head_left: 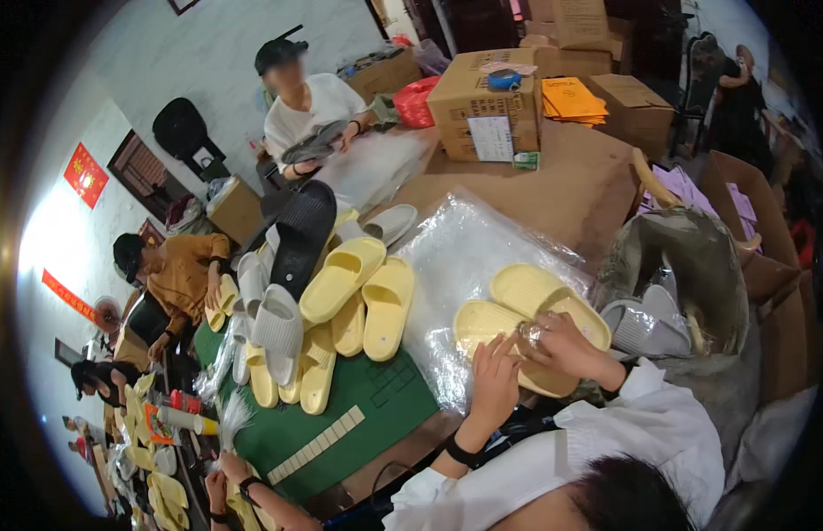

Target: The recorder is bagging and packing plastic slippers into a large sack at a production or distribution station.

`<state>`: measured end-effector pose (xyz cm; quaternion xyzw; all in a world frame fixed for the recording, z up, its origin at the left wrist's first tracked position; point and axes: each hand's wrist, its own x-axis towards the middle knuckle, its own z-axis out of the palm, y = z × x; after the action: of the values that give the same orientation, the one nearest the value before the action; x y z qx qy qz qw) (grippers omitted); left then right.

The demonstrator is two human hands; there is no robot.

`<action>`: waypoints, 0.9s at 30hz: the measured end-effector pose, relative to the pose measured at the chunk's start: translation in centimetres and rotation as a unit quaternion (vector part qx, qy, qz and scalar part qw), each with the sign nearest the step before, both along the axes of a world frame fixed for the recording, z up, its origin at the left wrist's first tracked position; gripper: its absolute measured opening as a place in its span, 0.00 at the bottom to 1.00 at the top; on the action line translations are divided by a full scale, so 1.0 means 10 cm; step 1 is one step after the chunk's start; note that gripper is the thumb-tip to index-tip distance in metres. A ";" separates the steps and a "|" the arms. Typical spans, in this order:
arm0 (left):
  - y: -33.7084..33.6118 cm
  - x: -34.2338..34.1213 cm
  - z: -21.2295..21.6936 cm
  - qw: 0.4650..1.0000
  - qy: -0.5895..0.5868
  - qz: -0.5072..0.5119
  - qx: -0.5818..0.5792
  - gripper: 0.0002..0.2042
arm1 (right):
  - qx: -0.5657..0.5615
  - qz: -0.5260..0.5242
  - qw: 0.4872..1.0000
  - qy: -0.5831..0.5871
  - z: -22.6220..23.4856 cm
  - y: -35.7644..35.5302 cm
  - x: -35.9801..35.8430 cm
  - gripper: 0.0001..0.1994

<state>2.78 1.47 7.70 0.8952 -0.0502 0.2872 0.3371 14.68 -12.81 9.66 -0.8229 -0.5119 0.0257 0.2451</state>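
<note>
A pair of yellow slippers (522, 285) lies in front of me on a stack of clear plastic bags (451, 265). Both my hands meet over the middle of the pair. My left hand (494, 379) reaches up from below, its fingertips drawn together on the nearer slipper. Against it, my right hand (562, 347) comes in from the right with fingers curled and pinched. Something small and shiny may be between the fingertips, but they hide it. To the left rises a heap of yellow and grey slippers (389, 310), with a black slipper (303, 234) on top.
A green cutting mat (385, 398) lies under the heap. At the right stands an open sack (686, 234) with bagged grey slippers (650, 323). A cardboard box (482, 102) and orange sheets (573, 99) stand farther back. Co-workers (319, 115) handle slippers across and to the left.
</note>
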 end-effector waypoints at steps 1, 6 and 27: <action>-0.01 -0.01 0.02 0.999 0.001 -0.035 -0.006 0.07 | -0.002 -0.010 1.000 -0.003 -0.03 0.06 0.01 0.21; -0.09 -0.07 0.23 0.971 0.022 -0.215 -0.099 0.10 | 0.046 -0.111 0.992 -0.045 -0.29 0.55 0.22 0.25; -0.15 -0.15 0.17 0.986 -0.003 -0.024 -0.167 0.03 | -0.028 0.174 0.983 0.052 -0.22 0.13 -0.01 0.46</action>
<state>1.25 -0.06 9.39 0.8241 -0.0240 0.2863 0.4883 14.56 -11.52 7.44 -0.7252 -0.6330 0.1249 0.2402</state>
